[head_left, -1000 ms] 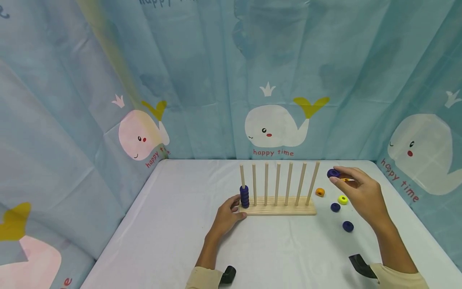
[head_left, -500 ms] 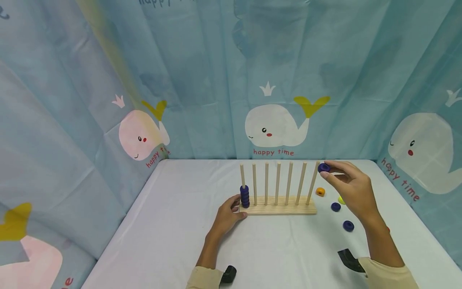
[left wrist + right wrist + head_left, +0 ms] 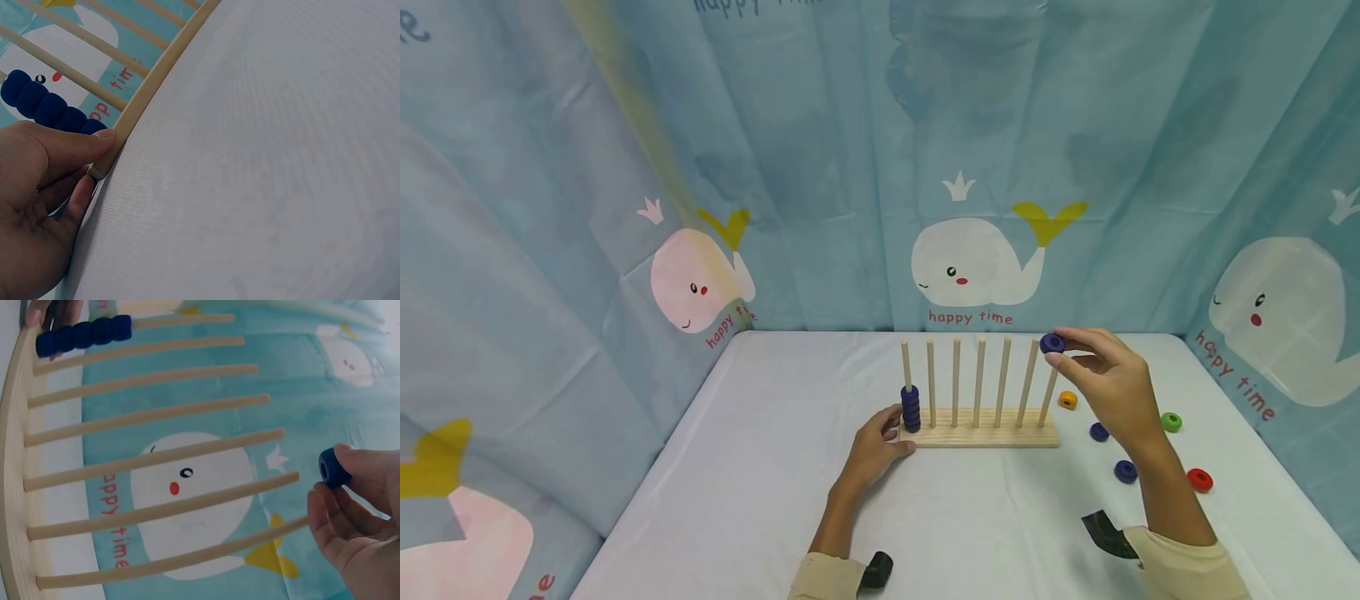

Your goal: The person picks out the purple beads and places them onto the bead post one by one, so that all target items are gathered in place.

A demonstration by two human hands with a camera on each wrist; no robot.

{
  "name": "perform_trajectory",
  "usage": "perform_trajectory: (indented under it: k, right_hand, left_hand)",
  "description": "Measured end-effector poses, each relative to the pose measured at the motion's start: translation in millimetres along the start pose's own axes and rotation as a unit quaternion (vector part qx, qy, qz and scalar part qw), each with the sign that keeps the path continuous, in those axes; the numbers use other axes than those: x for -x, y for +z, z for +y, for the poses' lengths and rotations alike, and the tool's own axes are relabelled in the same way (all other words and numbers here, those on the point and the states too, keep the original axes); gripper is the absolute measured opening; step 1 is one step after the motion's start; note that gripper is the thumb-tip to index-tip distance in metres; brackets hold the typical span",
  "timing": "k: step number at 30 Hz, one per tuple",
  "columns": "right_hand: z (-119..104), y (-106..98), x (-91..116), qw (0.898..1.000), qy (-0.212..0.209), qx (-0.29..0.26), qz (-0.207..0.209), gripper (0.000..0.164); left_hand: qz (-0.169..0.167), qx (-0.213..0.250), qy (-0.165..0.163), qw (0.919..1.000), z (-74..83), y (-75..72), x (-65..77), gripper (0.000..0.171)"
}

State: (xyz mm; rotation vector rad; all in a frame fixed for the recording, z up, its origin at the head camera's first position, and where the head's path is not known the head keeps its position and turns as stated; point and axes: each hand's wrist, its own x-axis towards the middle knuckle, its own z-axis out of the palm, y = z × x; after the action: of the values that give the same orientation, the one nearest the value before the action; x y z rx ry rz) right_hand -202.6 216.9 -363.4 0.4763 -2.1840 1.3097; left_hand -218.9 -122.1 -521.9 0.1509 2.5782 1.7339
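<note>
White-covered table point(image 3: 760, 492), pale-blue whale-print curtain point(image 3: 820, 167) behind. Right hand point(image 3: 1108, 383) pinches a blue bead point(image 3: 1052, 343) between thumb and fingertips, up near the peg tips of the wooden rack point(image 3: 977, 438). Left hand point(image 3: 874, 446) grips the rack's end, bead stack point(image 3: 910, 408) just beside its fingers. Loose beads point(image 3: 1125, 472) (orange, green, red, more blue) lie below and beyond the right fingers. Rightmost peg's tip hidden; left fingertips partly so.

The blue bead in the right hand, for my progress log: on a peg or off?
Off: the right wrist view shows the right hand pinching the blue bead clear of the pegs, none through its hole.
</note>
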Motion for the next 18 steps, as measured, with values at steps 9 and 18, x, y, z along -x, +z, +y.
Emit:
perform_trajectory:
  k: [9,18]
  right_hand:
    - [-11.1,15.7,-10.1,0.999,-0.004,-0.035,-0.010,0.043]
    - [-19.1,36.5,-20.8,0.997,-0.016,-0.068,-0.037,0.039]
  left_hand:
    - [0.003,-0.003,-0.004,1.0000,0.0,-1.1,-1.0,0.075]
    - [0.003,0.002,-0.002,1.0000,-0.1,0.2,-0.1,0.074]
